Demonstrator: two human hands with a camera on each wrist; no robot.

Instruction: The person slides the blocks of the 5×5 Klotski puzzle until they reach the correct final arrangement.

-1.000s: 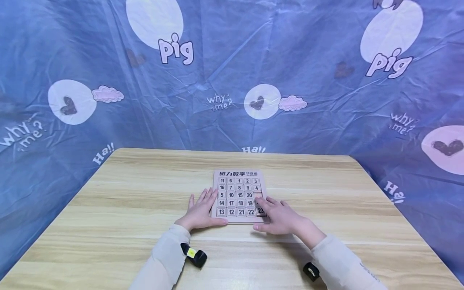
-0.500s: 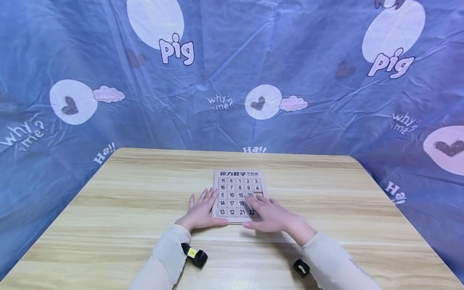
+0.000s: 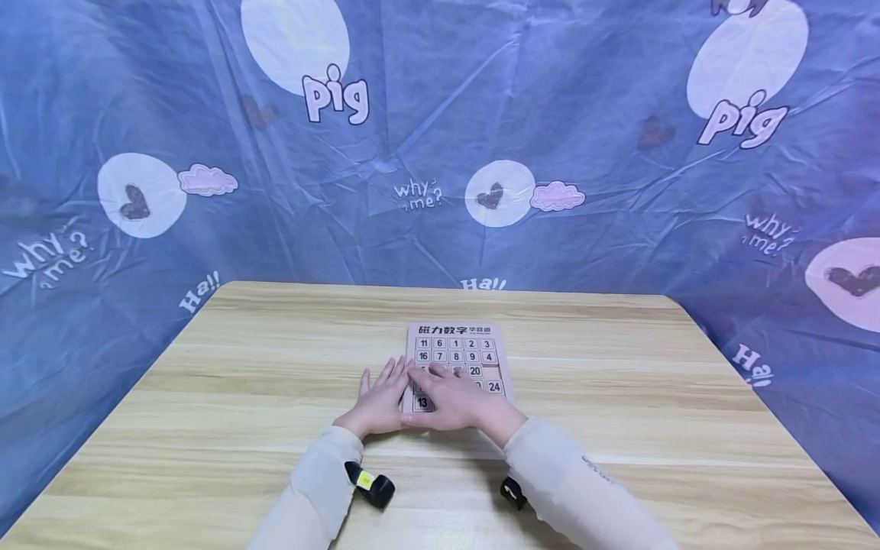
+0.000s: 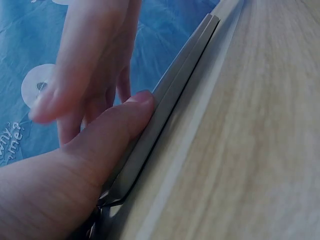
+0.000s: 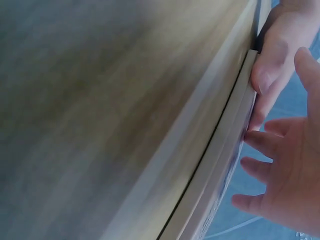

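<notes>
A pale magnetic number slide puzzle (image 3: 447,331) with numbered square tiles lies flat on the table. At its left side, my left hand (image 3: 374,409) rests with straight fingers against the edge, and in the left wrist view its thumb (image 4: 122,120) presses the near edge. My right hand (image 3: 457,401) reaches over the lower left tiles with fingers extended, covering many of them. Whether its fingertips touch the tiles I cannot tell. Tile 24 (image 3: 495,386) shows at the right, below a tile-free slot (image 3: 492,372) under tile 4.
The wood-grain table (image 3: 275,344) spreads around the puzzle on every side. Behind it hangs a blue printed cloth (image 3: 385,244). Black camera straps (image 3: 371,485) sit at both wrists, over light sleeves (image 3: 571,477).
My right hand has swept left across the puzzle, from its right column to the left columns beside my left hand. Tile 24 has come into sight. The left hand stays put.
</notes>
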